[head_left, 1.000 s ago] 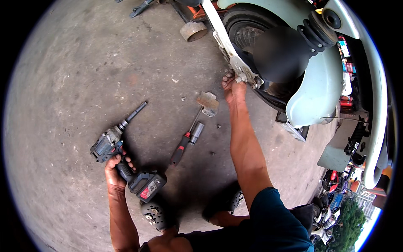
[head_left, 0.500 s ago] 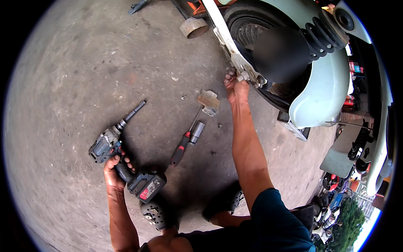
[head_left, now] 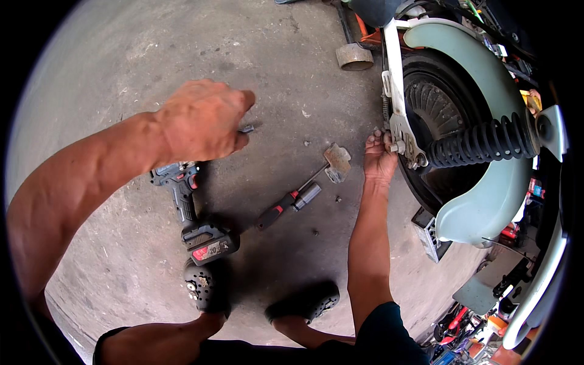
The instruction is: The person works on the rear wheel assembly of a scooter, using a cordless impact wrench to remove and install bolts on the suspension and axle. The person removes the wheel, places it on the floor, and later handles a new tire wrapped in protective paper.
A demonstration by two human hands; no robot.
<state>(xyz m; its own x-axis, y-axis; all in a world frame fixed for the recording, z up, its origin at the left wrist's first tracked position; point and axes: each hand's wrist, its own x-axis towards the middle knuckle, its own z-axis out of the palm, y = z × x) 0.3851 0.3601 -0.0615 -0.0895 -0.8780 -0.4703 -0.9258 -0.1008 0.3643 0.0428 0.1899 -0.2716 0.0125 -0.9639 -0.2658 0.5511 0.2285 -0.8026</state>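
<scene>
My left hand (head_left: 207, 118) is raised over the power wrench (head_left: 188, 201), back upward, thumb and forefinger bent but apart; other fingertips are hidden. The wrench lies on the floor with its battery toward me and a socket tip showing beside my fingers. My right hand (head_left: 380, 155) has its fingers curled around the bolt fitting (head_left: 396, 147) at the lower end of a white swingarm (head_left: 395, 73), beside the black coil shock (head_left: 480, 143). A red-and-black screwdriver (head_left: 277, 208), a metal socket (head_left: 306, 196) and a rusty plate (head_left: 337, 161) lie between my hands.
The scooter's wheel (head_left: 441, 109) and pale green fender (head_left: 486, 207) fill the right side. A metal ring (head_left: 354, 56) and a metal block (head_left: 429, 240) sit on the concrete floor (head_left: 109, 255). My clogs (head_left: 204, 286) are below. Clutter lines the right edge.
My left hand has let go of the power wrench and risen up and forward. The view has swung, shifting the scooter rightward. My right hand stays at the swingarm.
</scene>
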